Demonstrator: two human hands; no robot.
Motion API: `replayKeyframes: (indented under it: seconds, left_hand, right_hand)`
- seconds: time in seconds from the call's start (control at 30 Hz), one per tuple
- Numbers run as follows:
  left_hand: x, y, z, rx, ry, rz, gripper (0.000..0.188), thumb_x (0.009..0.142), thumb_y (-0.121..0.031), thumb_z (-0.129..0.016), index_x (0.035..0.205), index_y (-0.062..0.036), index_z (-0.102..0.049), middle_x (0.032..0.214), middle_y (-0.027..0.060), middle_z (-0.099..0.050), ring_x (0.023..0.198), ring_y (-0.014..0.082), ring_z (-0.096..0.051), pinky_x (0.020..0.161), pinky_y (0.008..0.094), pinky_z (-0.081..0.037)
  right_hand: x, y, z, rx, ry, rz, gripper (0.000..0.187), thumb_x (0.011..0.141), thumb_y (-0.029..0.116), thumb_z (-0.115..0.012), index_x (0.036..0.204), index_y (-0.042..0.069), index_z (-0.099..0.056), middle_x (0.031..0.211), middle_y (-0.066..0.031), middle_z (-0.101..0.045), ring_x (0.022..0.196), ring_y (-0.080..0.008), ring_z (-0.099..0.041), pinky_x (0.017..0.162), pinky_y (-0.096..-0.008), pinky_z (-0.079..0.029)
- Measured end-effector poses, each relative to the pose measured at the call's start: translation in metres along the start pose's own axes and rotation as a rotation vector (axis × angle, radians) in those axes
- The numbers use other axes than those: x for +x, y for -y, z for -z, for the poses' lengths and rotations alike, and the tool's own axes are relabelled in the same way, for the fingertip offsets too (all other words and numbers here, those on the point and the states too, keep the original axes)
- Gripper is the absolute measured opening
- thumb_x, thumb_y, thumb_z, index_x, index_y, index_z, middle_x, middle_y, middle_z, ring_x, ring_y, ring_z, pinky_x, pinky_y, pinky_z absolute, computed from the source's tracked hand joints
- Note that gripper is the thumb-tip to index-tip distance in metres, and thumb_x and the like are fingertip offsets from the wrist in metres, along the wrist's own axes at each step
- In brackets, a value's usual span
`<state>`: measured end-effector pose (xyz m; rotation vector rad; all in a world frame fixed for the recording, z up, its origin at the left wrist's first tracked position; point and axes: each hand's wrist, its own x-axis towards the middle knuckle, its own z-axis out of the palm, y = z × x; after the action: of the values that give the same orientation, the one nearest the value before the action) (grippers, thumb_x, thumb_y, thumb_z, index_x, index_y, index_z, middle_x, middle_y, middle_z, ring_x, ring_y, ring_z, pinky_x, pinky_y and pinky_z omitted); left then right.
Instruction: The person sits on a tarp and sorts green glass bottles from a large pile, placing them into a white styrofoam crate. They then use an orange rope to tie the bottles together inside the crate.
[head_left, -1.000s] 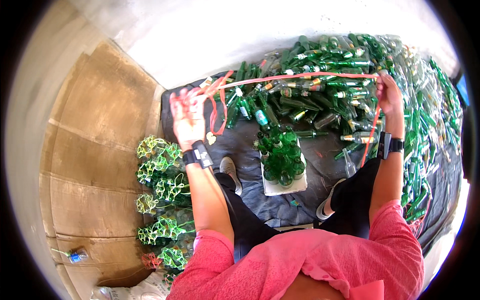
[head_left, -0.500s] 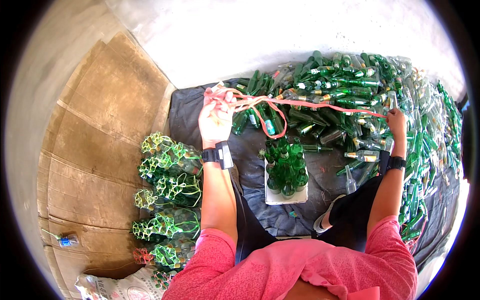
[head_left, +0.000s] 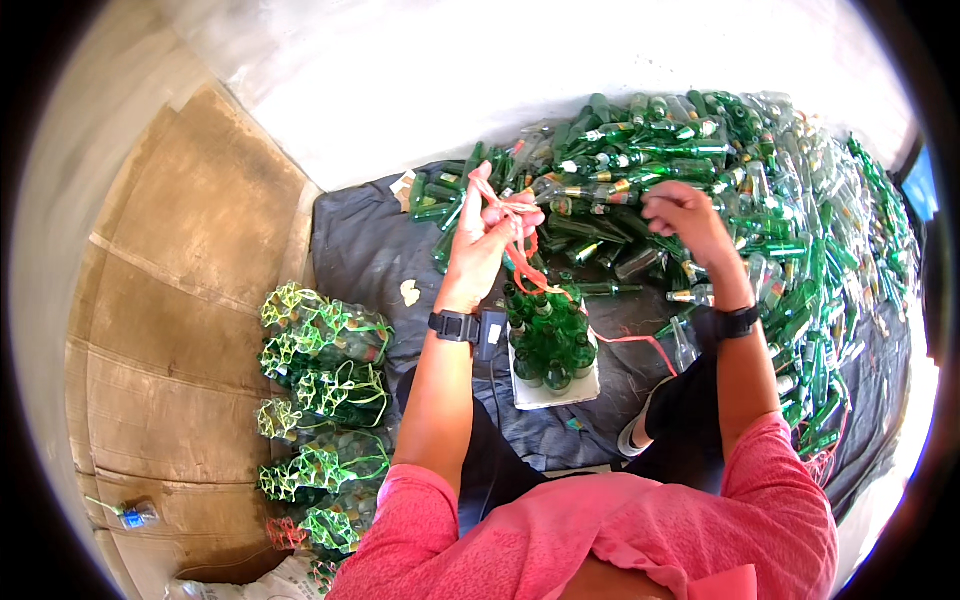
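My left hand (head_left: 488, 232) is raised over the middle of the floor, closed on a loose bundle of pinkish-red plastic strap (head_left: 524, 268). Loops hang from its fingers. One tail drops behind the upright green bottles (head_left: 552, 338) and trails right toward my shoe. Those bottles stand grouped on a white tray (head_left: 587, 391) between my legs. To the right, in front of the bottle pile, is my right hand (head_left: 690, 222), its fingers curled in and slightly blurred; no strap shows in it.
A large heap of green and clear bottles (head_left: 690, 160) lies along the back wall and right side. Bottle bundles tied with green strap (head_left: 325, 390) line the left. Dark sheeting (head_left: 350, 240) covers the floor beside cardboard (head_left: 190, 240). A small blue-labelled bottle (head_left: 138, 514) lies lower left.
My right hand has let go of the strap's stretched end and come inward to the left. The strap now hangs slack. My left hand has moved right and slightly down.
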<state>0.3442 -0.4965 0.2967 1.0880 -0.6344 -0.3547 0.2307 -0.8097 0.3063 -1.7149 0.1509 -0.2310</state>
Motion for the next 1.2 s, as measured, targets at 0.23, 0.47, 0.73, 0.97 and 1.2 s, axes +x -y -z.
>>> replayKeyframes:
  seconds: [0.23, 0.47, 0.73, 0.97, 1.2]
  left_hand:
    - [0.003, 0.027, -0.045, 0.271, 0.122, 0.044, 0.078, 0.099, 0.011, -0.052, 0.162, -0.0173, -0.018, 0.124, 0.0157, -0.064, 0.109, 0.0208, -0.069, 0.094, 0.0354, -0.057]
    - [-0.004, 0.047, -0.057, 0.446, 0.12, 0.0, 0.074, 0.098, 0.004, -0.058, 0.161, -0.013, -0.025, 0.102, 0.006, -0.07, 0.092, 0.0105, -0.067, 0.084, 0.0271, -0.054]
    - [-0.005, 0.041, -0.066, 0.59, 0.057, 0.075, 0.072, 0.099, 0.003, -0.053, 0.162, -0.0125, -0.021, 0.095, 0.0065, -0.069, 0.079, 0.0119, -0.064, 0.074, 0.0288, -0.053]
    - [-0.004, 0.043, -0.063, 0.577, 0.078, 0.018, 0.067, 0.102, 0.001, -0.048, 0.162, -0.0101, -0.02, 0.099, 0.0059, -0.063, 0.08, 0.0094, -0.059, 0.074, 0.0255, -0.05]
    - [-0.008, 0.03, -0.064, 0.559, 0.066, 0.146, 0.064, 0.103, 0.0, -0.044, 0.162, -0.01, -0.023, 0.088, -0.0041, -0.053, 0.079, 0.0036, -0.051, 0.072, 0.0187, -0.044]
  right_hand:
    - [-0.024, 0.026, -0.07, -0.134, 0.04, 0.236, 0.025, 0.092, 0.012, -0.072, 0.115, 0.004, -0.07, 0.082, 0.0048, -0.058, 0.07, -0.0048, -0.05, 0.062, -0.0228, -0.043]
    - [-0.027, 0.021, -0.078, -0.309, -0.041, 0.274, 0.017, 0.087, 0.012, -0.075, 0.103, 0.004, -0.072, 0.076, 0.0003, -0.058, 0.068, -0.0084, -0.051, 0.063, -0.0264, -0.044]
    - [-0.025, 0.0, -0.084, -0.387, -0.036, 0.35, 0.013, 0.09, 0.013, -0.071, 0.094, 0.0, -0.071, 0.08, -0.0067, -0.065, 0.072, -0.0136, -0.06, 0.066, -0.0298, -0.048]
    - [-0.022, 0.0, -0.091, -0.215, -0.047, 0.19, 0.018, 0.089, 0.016, -0.069, 0.092, -0.002, -0.07, 0.082, -0.0129, -0.07, 0.076, -0.0193, -0.067, 0.071, -0.0333, -0.052]
    - [-0.02, 0.0, -0.087, -0.087, -0.017, 0.067, 0.018, 0.091, 0.016, -0.065, 0.094, -0.001, -0.07, 0.08, -0.0099, -0.07, 0.072, -0.0126, -0.063, 0.065, -0.03, -0.05]
